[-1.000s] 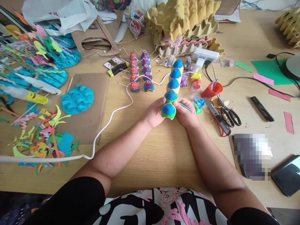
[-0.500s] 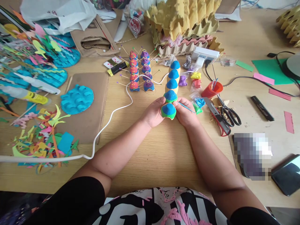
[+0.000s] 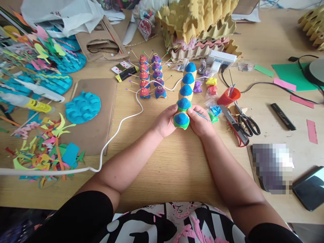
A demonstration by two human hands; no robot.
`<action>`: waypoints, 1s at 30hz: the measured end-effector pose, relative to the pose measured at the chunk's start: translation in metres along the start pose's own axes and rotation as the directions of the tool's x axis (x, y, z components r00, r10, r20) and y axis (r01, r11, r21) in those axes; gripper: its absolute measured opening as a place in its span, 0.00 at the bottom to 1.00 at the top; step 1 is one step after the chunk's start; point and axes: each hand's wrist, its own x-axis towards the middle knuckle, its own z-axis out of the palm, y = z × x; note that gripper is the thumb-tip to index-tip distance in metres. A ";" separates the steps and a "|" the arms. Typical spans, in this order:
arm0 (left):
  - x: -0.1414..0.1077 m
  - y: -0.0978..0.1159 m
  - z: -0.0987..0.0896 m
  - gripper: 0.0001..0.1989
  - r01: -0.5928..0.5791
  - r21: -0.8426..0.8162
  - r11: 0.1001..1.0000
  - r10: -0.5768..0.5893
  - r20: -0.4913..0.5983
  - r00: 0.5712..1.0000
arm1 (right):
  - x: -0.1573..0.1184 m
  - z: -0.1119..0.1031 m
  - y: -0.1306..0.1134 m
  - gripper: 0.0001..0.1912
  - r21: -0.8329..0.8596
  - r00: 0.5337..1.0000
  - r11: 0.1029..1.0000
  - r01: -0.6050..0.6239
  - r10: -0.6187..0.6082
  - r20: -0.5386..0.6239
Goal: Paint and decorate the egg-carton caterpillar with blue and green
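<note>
Egg-carton strip (image 3: 186, 90): five blue domes, green around the nearest two, held pointing away from me over the desk (image 3: 162, 168); contact underneath unclear. Left hand (image 3: 165, 120): grip closed on its near left side. Right hand (image 3: 201, 122): grip closed opposite, thumb by the dip between those two, slim blue tool (image 3: 202, 116) also held. Judgement: press green lightly, evenly; left steadies, sparing the blue. Green clay (image 3: 213, 116) lies just beyond the right hand; scissors (image 3: 249, 123) farther right.
</note>
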 end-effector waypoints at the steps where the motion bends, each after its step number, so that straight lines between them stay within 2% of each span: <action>1: 0.000 0.000 0.000 0.12 0.003 -0.003 1.000 -0.003 -0.004 1.000 | 0.000 0.000 0.001 0.24 0.002 1.000 1.000 0.008 -0.008 0.001; 7: 0.000 0.000 -0.001 0.16 0.025 -0.029 0.999 -0.025 -0.011 1.000 | 0.000 -0.002 0.004 0.22 -0.026 1.000 0.999 0.021 -0.021 -0.006; 14: 0.001 -0.001 -0.004 0.12 0.013 -0.014 1.000 -0.014 -0.007 1.000 | 0.002 0.000 0.000 0.28 -0.017 0.999 0.999 -0.032 0.033 0.035; 20: -0.002 -0.001 0.000 0.08 -0.005 -0.026 1.000 0.004 -0.026 1.000 | 0.003 -0.003 0.000 0.28 0.051 0.998 0.997 -0.058 0.055 0.042; 23: -0.003 -0.001 0.002 0.10 -0.013 -0.035 0.999 0.012 -0.033 0.999 | 0.003 -0.004 0.001 0.28 0.054 0.998 0.997 -0.058 0.056 0.042; 27: -0.003 0.001 0.004 0.14 0.000 -0.090 0.996 -0.008 -0.096 0.995 | 0.003 -0.005 0.001 0.28 0.047 0.998 0.997 -0.055 0.054 0.036; 30: -0.002 0.002 0.006 0.17 0.010 -0.062 0.998 -0.016 -0.095 0.995 | 0.002 -0.005 0.001 0.27 0.056 0.998 0.997 -0.054 0.051 0.042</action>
